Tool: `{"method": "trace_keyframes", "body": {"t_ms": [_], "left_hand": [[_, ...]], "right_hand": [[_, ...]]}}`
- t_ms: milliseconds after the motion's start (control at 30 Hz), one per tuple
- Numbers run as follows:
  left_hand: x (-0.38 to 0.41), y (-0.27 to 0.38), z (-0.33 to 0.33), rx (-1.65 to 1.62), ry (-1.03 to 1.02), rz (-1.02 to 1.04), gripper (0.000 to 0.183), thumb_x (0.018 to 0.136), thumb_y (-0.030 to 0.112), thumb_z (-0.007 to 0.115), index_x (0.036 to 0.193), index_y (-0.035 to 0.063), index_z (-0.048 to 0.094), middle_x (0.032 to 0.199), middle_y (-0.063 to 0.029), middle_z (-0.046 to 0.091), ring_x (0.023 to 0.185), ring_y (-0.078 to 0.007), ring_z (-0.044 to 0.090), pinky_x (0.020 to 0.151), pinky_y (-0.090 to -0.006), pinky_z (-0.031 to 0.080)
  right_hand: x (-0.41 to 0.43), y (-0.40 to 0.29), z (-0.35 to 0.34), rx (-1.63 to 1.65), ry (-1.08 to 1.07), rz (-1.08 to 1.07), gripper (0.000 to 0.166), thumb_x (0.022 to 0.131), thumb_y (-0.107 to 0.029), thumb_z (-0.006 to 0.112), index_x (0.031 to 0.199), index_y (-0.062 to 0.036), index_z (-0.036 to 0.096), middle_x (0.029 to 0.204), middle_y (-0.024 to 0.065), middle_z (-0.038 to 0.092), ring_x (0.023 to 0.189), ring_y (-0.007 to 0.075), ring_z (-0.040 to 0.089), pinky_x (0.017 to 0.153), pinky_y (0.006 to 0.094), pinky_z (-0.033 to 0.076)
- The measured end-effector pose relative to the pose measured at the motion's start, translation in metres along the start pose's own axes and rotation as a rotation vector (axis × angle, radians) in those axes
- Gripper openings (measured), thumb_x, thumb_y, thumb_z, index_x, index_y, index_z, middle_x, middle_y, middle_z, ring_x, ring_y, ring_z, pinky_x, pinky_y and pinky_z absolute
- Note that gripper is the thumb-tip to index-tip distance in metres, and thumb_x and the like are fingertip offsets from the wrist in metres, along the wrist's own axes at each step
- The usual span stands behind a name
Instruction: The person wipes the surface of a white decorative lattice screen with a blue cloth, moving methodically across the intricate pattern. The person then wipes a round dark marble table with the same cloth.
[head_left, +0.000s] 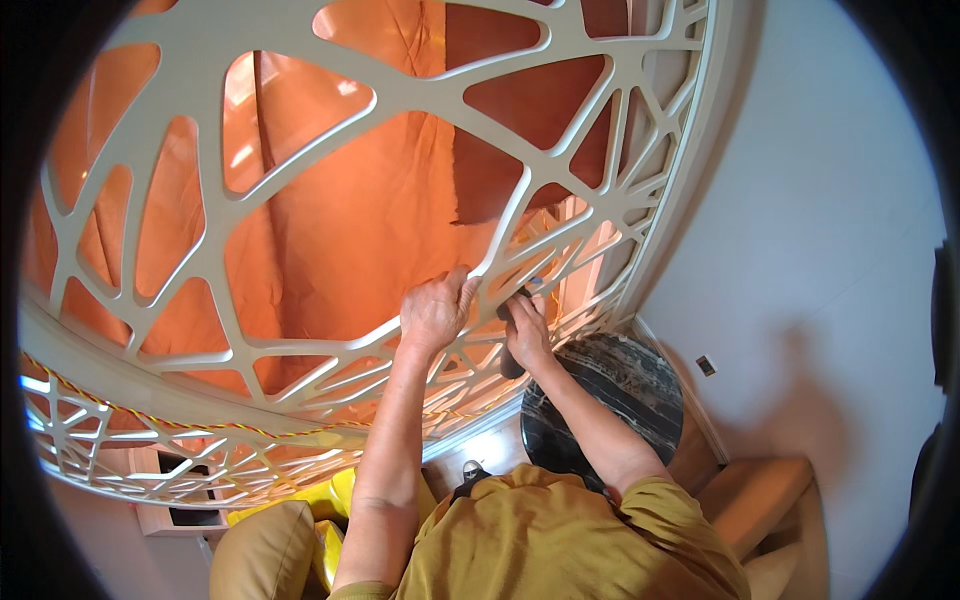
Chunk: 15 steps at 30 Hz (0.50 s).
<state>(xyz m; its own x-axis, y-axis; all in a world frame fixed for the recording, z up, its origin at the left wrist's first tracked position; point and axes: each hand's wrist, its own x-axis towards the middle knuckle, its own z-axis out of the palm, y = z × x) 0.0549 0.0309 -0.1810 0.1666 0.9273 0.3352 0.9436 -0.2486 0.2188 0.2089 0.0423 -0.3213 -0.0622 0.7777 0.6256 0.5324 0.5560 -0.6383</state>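
A white openwork lattice panel (431, 97) with irregular rounded openings rises in front of me. My left hand (439, 311) grips one of its bars near the middle, fingers curled over the edge. Just to its right, my right hand (529, 330) holds a dark, soft-looking item (511, 364), possibly a cloth, against a bar of the lattice. My fingers and the palm hide part of that item. Orange sheeting (345, 232) hangs behind the openings, with a darker red-brown piece (487, 172) over part of it.
A round black marble-patterned tabletop (607, 397) stands below my right forearm. Twisted yellow-and-red cord (187, 425) runs along the lattice's lower rail. A tan cushion (262, 555) and yellow covering (326, 499) lie lower left. At right are a pale wall (810, 187), its socket (705, 365) and wooden furniture (757, 502).
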Motion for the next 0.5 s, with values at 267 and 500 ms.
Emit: {"method": "trace_keyframes", "body": {"t_ms": [267,500], "left_hand": [[-0.002,0.0,0.001,0.022,-0.062,-0.027,0.033,0.099,0.042,0.047,0.103,0.0122,0.063,0.08,-0.0148,0.068,0.077,-0.0374,0.065,0.064,-0.0494,0.05],[-0.002,0.001,0.004,0.028,0.018,0.024,0.032,0.097,0.039,0.051,0.092,0.0088,0.06,0.076,-0.0171,0.066,0.071,-0.0383,0.064,0.061,-0.0491,0.05]], "right_hand": [[0.009,0.047,-0.021,-0.415,-0.04,0.042,0.039,0.074,0.004,0.061,0.113,-0.0022,0.061,0.121,0.0107,0.06,0.101,0.0351,0.049,0.091,0.0414,0.045],[-0.01,-0.006,0.017,0.002,0.109,0.092,0.044,0.074,0.009,0.055,0.115,-0.0052,0.062,0.118,0.013,0.06,0.101,0.0387,0.05,0.094,0.0418,0.039]]}}
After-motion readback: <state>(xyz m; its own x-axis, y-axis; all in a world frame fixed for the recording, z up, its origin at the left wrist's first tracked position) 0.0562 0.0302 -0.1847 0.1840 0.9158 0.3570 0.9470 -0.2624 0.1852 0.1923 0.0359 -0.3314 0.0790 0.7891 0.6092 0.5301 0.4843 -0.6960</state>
